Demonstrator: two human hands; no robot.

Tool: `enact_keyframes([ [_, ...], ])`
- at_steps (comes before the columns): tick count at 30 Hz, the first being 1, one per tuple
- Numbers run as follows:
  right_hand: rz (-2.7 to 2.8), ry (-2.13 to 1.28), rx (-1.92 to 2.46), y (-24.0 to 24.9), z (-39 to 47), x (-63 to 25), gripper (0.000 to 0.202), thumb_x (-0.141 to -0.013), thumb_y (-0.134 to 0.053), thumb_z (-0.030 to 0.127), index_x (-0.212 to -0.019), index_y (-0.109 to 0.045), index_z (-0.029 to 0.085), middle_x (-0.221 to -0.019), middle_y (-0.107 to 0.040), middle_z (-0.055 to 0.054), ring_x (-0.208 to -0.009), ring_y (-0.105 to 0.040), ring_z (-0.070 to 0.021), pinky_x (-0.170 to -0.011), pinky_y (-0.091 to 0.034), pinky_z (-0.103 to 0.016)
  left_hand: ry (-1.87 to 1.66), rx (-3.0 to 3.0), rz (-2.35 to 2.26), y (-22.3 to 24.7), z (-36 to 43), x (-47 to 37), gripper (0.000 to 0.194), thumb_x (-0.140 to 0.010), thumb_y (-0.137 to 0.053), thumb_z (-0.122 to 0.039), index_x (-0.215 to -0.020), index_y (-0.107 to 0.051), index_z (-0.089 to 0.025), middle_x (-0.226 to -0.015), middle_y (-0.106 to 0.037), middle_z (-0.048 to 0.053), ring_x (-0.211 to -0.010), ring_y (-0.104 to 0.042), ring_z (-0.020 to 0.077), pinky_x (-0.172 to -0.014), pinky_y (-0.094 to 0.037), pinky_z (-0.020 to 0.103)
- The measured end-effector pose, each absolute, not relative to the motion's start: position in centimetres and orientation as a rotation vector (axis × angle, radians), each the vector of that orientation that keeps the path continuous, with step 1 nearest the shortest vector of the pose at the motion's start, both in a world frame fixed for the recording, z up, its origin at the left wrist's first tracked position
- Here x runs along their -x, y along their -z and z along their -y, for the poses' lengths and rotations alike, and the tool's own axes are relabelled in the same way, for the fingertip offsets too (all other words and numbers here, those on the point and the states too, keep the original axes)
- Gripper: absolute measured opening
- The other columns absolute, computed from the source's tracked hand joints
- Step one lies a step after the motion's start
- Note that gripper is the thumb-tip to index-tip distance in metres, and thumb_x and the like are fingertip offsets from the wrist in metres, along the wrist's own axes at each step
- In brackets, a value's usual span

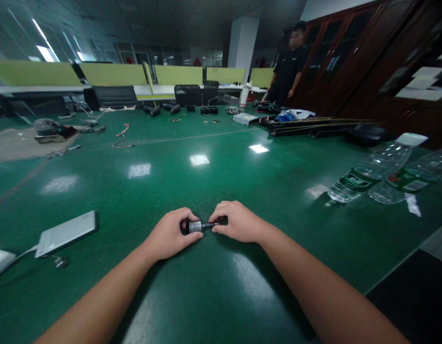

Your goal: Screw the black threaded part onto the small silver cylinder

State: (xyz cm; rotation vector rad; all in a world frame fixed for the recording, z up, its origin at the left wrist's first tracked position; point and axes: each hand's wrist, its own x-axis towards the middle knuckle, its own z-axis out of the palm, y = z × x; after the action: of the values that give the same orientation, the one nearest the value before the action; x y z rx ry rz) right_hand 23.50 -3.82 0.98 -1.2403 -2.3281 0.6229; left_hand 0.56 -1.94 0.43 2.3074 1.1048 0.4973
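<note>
Near the middle of the green table (160, 179), my left hand (173, 234) is closed around a small silver and black cylinder (195, 226). A thin dark shaft (206, 225) points from the cylinder toward the right. My right hand (235, 221) pinches the far end of this shaft between thumb and fingers. Both hands are close together, just over the table surface. Whether the shaft and cylinder are one piece cannot be told, and the fingers hide parts of both.
Two clear plastic bottles (373, 172) stand at the right. A white flat device (67, 233) with a cable and a small metal piece (61, 262) lie at the left. Tools, a cord (122, 136) and dark long strips (307, 126) lie farther back. A person (286, 67) stands behind the table.
</note>
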Motion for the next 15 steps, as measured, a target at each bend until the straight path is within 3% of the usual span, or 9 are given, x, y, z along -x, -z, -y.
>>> enact_keyframes([
  [15,2.324,-0.625,1.296,-1.25,3.74,-24.3,0.014,-0.075,-0.075,0.018,-0.089,-0.076,0.02,-0.085,-0.069,-0.003,-0.081,-0.061,-0.0155,-0.074,-0.043,-0.027,-0.5,-2.309,-1.101,-0.67,2.04,-0.57,0.021,-0.076,-0.072,-0.035,-0.087,-0.064,-0.018,-0.079,-0.063,0.002,-0.071,-0.055,0.0171,-0.065,-0.041,0.027],
])
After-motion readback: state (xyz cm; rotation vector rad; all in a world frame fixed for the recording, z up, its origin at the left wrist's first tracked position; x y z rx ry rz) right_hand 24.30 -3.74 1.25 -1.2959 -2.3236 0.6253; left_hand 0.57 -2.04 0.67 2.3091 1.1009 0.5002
